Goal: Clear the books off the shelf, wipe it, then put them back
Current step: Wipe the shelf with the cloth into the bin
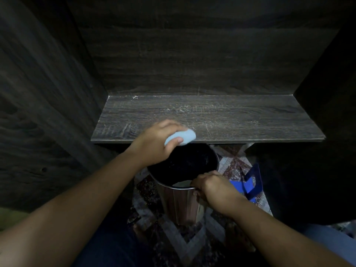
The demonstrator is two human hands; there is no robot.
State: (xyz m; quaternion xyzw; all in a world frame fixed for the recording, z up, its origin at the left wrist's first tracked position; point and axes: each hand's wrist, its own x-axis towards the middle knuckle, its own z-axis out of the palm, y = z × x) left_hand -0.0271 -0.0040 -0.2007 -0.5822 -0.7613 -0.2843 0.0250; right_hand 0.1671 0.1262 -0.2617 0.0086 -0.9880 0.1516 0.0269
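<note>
While gripped, cloth (180, 138) lengthwise along shelf (212, 116)

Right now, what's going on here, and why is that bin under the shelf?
A person is wiping the dark wooden shelf. Their left hand grips a pale blue cloth at the shelf's front edge. Their right hand holds the rim of a metal bin just below that edge, probably to catch the dust. No books are on the shelf, and pale dusty streaks show on it.
</note>
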